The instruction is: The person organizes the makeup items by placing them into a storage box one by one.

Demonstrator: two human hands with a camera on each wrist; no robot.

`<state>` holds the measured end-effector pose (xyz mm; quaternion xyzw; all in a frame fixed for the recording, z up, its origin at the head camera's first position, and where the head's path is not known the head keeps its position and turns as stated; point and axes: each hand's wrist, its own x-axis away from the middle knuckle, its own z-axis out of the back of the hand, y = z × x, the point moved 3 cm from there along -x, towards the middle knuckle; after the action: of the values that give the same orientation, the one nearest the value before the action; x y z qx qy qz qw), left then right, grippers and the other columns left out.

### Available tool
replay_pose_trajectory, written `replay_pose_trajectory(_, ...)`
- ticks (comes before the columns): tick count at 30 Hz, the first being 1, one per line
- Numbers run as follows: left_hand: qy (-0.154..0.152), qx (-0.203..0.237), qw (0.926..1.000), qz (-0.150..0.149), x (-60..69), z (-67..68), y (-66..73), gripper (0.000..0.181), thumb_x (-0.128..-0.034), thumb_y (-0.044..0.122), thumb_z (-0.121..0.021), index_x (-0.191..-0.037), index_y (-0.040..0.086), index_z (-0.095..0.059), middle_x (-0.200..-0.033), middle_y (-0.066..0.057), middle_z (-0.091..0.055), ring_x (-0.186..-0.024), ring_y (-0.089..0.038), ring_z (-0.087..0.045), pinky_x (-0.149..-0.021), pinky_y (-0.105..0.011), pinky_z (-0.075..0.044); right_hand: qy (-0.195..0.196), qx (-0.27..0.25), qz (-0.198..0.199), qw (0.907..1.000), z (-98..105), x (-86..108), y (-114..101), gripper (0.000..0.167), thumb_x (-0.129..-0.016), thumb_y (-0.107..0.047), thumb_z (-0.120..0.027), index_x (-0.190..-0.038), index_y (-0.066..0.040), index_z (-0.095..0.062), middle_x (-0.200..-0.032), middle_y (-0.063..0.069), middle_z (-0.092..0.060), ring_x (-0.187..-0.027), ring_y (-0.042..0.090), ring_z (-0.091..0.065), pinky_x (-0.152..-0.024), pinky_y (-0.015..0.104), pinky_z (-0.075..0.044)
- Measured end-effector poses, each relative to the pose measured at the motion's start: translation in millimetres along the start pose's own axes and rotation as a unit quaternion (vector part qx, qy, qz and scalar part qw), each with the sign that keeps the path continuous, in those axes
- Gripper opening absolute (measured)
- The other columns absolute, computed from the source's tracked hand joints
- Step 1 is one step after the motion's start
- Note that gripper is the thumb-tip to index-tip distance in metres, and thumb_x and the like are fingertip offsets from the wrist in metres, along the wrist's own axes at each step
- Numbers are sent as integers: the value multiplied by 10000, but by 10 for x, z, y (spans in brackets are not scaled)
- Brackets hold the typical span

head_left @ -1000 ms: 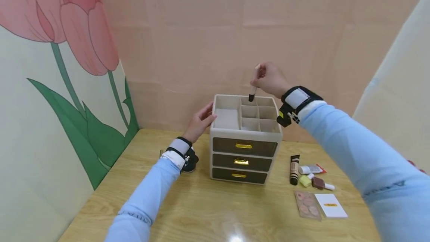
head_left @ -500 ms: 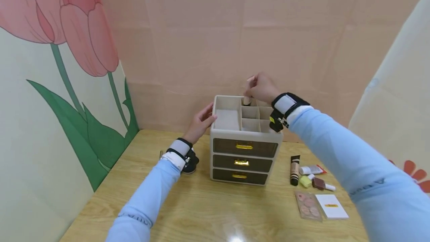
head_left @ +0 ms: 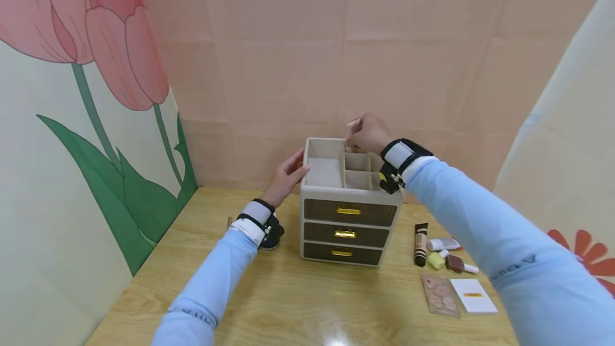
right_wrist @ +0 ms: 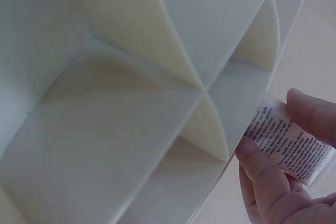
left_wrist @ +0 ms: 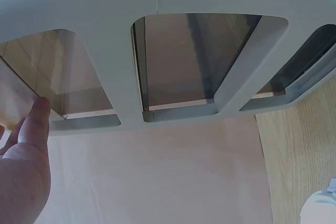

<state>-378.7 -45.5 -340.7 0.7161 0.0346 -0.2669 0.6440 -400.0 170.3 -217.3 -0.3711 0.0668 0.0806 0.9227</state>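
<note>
A cream makeup organizer (head_left: pixel 351 195) with three dark, gold-handled drawers stands on the table. Its top has one large compartment at the left and several small ones at the right. My right hand (head_left: pixel 370 132) pinches a pale cosmetic tube (right_wrist: pixel 286 140) with small print between thumb and fingers. The tube's lower end is down in the back small compartment beside the large one, hidden by the hand in the head view. Against the organizer's left side rests my left hand (head_left: pixel 284 179), fingers extended and thumb at the top rim.
On the right of the table lie a brown tube (head_left: pixel 420 244), a white tube (head_left: pixel 443 243), a yellow-green bottle (head_left: pixel 436 260), a dark red nail polish bottle (head_left: pixel 454 264), a blush palette (head_left: pixel 440 296) and a white box (head_left: pixel 473 296). Dark items sit partly hidden behind the left wrist.
My right hand has come down and a little left, lowering the tube's dark end from above the organizer into a back compartment. The left hand has stayed in place.
</note>
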Motion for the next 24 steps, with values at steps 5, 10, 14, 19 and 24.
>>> replay_pose_trajectory(5, 17, 37, 10000, 6, -11, -12, 5, 547, -984, 67, -554, -1495, 56, -361, -1441, -255, -420, -1296, -363, -442, -992, -384, -459, -63, -62, -190, 9998, 8, -2, 15, 267, -842, -38, -740, -1061, 36, -606, -967, 167, -580, -828, 281, -559, -742, 439, -556)
replay_pose_trajectory(10, 53, 65, 10000, 8, -13, -6, 17, 543, -981, 65, -557, -1491, 60, -372, -1433, -258, -430, -1290, -365, -446, -990, -387, -460, -93, -55, -267, 9996, 18, 16, -5, 245, -860, -64, -731, -1044, 26, -597, -964, 158, -563, -825, 282, -544, -679, 385, -531)
replay_pose_trajectory(14, 56, 60, 10000, 3, -9, -3, 28, 549, -978, 65, -559, -1493, 61, -369, -1432, -262, -427, -1291, -368, -443, -991, -391, -459, -160, -44, -301, 9994, 34, 48, -32, 240, -877, -84, -719, -1057, 21, -600, -1005, 156, -561, -851, 294, -540, -691, 381, -520)
replay_pose_trajectory(19, 34, 49, 10000, 19, -17, 12, 30, 553, -978, 70, -560, -1498, 90, -372, -1434, -245, -434, -1277, -347, -463, -973, -393, -475, -206, 84, -327, 9992, 74, 73, -55, 319, -880, -119, -723, -1120, 30, -574, -1081, 166, -539, -911, 307, -519, -697, 355, -498)
replay_pose_trajectory(24, -46, 41, 10000, 12, -24, 25, 39, 558, -983, 91, -559, -1504, 86, -357, -1454, -237, -412, -1283, -338, -456, -995, -438, -454, -239, 130, -310, 9991, 122, 69, -79, 357, -850, -130, -753, -1123, 29, -588, -1083, 171, -562, -911, 302, -519, -714, 370, -502)
